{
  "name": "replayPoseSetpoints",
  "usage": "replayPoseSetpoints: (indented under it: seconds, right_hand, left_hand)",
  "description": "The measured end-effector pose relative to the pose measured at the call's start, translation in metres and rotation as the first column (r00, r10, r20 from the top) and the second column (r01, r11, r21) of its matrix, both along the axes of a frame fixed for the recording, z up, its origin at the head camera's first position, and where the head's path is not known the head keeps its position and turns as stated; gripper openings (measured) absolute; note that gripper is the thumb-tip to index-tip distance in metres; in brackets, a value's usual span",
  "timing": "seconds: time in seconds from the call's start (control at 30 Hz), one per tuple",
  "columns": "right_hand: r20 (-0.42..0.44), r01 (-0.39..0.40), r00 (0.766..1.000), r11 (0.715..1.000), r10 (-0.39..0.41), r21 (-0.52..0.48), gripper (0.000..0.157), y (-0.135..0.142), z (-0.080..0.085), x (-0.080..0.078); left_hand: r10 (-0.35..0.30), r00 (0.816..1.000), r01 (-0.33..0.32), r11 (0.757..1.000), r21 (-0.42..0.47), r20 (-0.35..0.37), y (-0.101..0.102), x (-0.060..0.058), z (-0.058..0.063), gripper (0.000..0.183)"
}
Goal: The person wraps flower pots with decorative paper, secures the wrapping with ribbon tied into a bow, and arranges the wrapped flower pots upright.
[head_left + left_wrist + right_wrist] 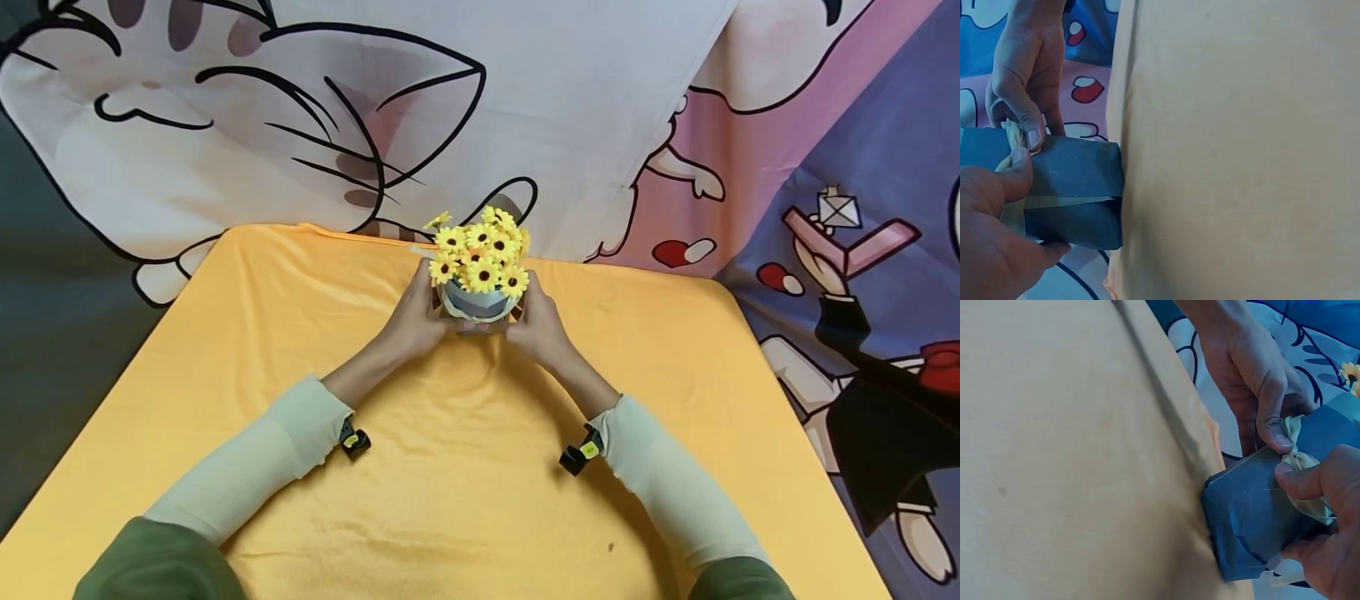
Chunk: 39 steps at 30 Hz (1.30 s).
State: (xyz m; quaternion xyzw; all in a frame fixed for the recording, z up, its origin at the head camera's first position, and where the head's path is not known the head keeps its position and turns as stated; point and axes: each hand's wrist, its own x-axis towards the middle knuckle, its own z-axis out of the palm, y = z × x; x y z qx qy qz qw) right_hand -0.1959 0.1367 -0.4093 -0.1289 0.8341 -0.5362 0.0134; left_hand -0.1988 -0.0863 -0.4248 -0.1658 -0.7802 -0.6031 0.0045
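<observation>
A small bunch of yellow daisy-like flowers point(482, 273) with dark centres stands upright in a blue-grey paper-wrapped flower pot point(480, 302) near the table's far edge. My left hand point(415, 321) grips the pot from the left, and my right hand point(538, 323) grips it from the right. A cream ribbon point(1302, 464) is tied round the wrapping. In both wrist views, the two thumbs press at its knot, almost meeting. The wrapped base point(1079, 165) is right at the tablecloth. Fingers behind the pot are partly hidden.
A yellow-orange cloth point(465, 500) with soft wrinkles covers the table. Behind it hangs a white cartoon-cat backdrop point(570, 100), with a pink and purple printed sheet point(862, 275) at the right. Each wrist wears a small black camera point(356, 443).
</observation>
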Motion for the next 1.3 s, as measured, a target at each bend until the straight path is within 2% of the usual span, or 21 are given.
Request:
replayPoseSetpoints:
  seconds: [0.17,0.3,0.4,0.57,0.9,1.0,1.1,1.17,1.23,1.3]
  right_hand:
    - [-0.010,0.005,1.000,0.998,-0.004,0.070,0.097,0.002,-0.008,0.003]
    - [-0.020,0.009,1.000,0.993,-0.007,0.121,0.102,0.004,-0.013,0.002]
    - [-0.031,0.013,1.000,0.985,-0.008,0.171,0.107,0.005,-0.014,0.000]
    - [-0.014,0.015,1.000,0.975,-0.013,0.222,0.105,0.005,-0.015,-0.003]
    - [-0.001,0.039,0.999,0.959,-0.040,0.282,0.098,0.005,-0.019,-0.007]
    - [-0.007,0.022,1.000,0.955,-0.020,0.294,0.105,0.005,-0.020,-0.008]
    - [-0.009,0.006,1.000,0.947,-0.003,0.322,0.108,0.009,-0.017,-0.006]
    - [-0.020,0.004,1.000,0.935,0.003,0.354,0.100,0.013,-0.015,-0.004]
    - [-0.051,0.012,0.999,0.917,0.009,0.400,0.081,0.018,-0.012,-0.001]
    - [-0.113,0.027,0.993,0.882,0.030,0.470,0.055,0.023,-0.008,0.003]
  left_hand:
    - [0.003,1.000,-0.003,0.998,-0.067,-0.002,-0.002,0.004,-0.006,0.111]
    - [0.001,1.000,-0.001,0.995,-0.105,-0.002,-0.002,0.002,-0.010,0.112]
    - [0.005,1.000,-0.003,0.993,-0.120,0.010,-0.001,0.000,-0.012,0.103]
    - [0.013,0.999,-0.007,0.989,-0.145,0.038,0.000,-0.002,-0.016,0.072]
    - [0.009,0.999,-0.002,0.986,-0.168,0.039,-0.001,-0.005,-0.020,0.068]
    - [0.012,0.998,-0.002,0.982,-0.187,0.053,-0.004,-0.003,-0.020,0.069]
    - [0.049,0.997,-0.034,0.964,-0.264,0.052,-0.008,0.001,-0.017,0.064]
    - [0.083,0.996,-0.073,0.933,-0.352,0.016,-0.012,0.005,-0.013,0.059]
    - [0.104,0.994,-0.107,0.896,-0.432,-0.031,-0.016,0.008,-0.010,0.051]
    - [0.105,0.991,-0.131,0.857,-0.499,-0.079,-0.020,0.011,-0.007,0.043]
